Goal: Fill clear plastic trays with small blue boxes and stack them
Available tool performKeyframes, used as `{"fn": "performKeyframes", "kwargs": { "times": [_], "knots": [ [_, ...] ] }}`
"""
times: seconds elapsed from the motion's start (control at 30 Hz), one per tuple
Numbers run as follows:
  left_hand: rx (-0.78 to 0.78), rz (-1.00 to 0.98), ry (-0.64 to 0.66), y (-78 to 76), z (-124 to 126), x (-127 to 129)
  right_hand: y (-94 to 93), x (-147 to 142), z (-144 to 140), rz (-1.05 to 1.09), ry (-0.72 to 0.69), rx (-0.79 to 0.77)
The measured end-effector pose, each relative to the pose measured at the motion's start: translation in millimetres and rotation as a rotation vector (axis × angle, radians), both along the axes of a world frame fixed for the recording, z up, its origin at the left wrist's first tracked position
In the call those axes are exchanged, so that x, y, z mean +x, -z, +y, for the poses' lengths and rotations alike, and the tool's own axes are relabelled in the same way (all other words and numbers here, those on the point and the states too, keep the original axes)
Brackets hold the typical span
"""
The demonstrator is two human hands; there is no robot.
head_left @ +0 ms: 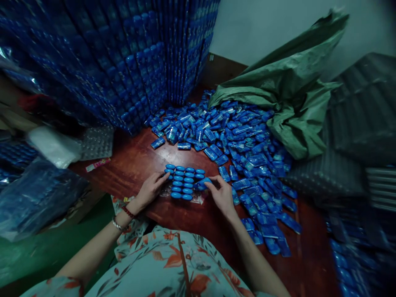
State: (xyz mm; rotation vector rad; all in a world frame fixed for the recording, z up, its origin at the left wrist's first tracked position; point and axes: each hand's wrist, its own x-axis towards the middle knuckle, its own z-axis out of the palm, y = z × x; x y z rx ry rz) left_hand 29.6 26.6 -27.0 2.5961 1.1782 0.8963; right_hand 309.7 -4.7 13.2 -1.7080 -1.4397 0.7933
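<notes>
A clear blister tray (pixel 195 199) lies on the dark red table (pixel 136 159) just in front of me, with rows of small blue packets (pixel 184 185) set in it. My left hand (pixel 150 188) rests at the tray's left edge, fingertips touching the packets there. My right hand (pixel 221 195) is at the tray's right edge, its fingers pinching one blue packet (pixel 202 182) over the right column. A big heap of loose blue packets (pixel 238 140) spreads across the table behind and to the right of the tray.
Tall stacks of filled blue trays (pixel 123 62) rise at the back left. A green sack (pixel 293 90) lies open at the back right, spilling packets. Empty clear trays (pixel 96 142) sit left of the table, with plastic bags (pixel 37 194) beside them. More stacked trays (pixel 365 123) stand right.
</notes>
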Motion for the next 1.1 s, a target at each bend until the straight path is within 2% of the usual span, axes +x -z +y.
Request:
{"fn": "performKeyframes", "kwargs": {
  "times": [0.1,0.2,0.3,0.37,0.43,0.5,0.57,0.63,0.7,0.77,0.83,0.9,0.97,1.03,1.1],
  "knots": [
    [-0.011,-0.008,-0.002,-0.1,-1,0,2.1,-5,-4,-0.108,-0.058,0.092],
    [-0.026,-0.018,0.001,-0.5,-1,-1,5.1,-9,-8,-0.223,-0.18,0.168],
    [-0.041,-0.028,0.021,-0.9,0,-1,7.6,-10,-10,-0.288,-0.279,0.18],
    [-0.044,-0.038,0.038,-0.7,1,-1,7.7,-8,-9,-0.284,-0.289,0.164],
    [-0.044,-0.037,0.044,0.2,4,-2,6.2,-4,-5,-0.231,-0.234,0.135],
    [-0.047,-0.022,0.043,1.5,8,-3,2.7,2,1,-0.114,-0.12,0.064],
    [-0.045,-0.004,0.025,2.1,10,-5,-3.2,8,4,0.075,-0.004,-0.038],
    [-0.021,-0.02,-0.033,-0.7,9,-6,-12.4,11,3,0.274,0.049,-0.121],
    [0.002,-0.097,-0.127,-9.9,2,-2,-24.3,9,-4,0.397,0.049,-0.154],
    [-0.058,-0.208,-0.165,-26.4,-9,10,-37.0,2,-13,0.427,0.036,-0.16],
    [-0.227,-0.308,-0.095,-47.9,-22,28,-48.1,-8,-23,0.429,0.023,-0.16],
    [-0.437,-0.383,0.034,-69.3,-34,48,-56.1,-17,-31,0.448,0.0,-0.163],
    [-0.593,-0.448,0.111,-85.6,-42,63,-61.2,-23,-35,0.493,-0.026,-0.174],
    [-0.683,-0.486,0.124,-94.7,-46,70,-64.5,-25,-37,0.536,-0.029,-0.187],
    [-0.731,-0.495,0.098,-97.3,-46,70,-66.7,-25,-38,0.56,-0.011,-0.193]
  ]
}}
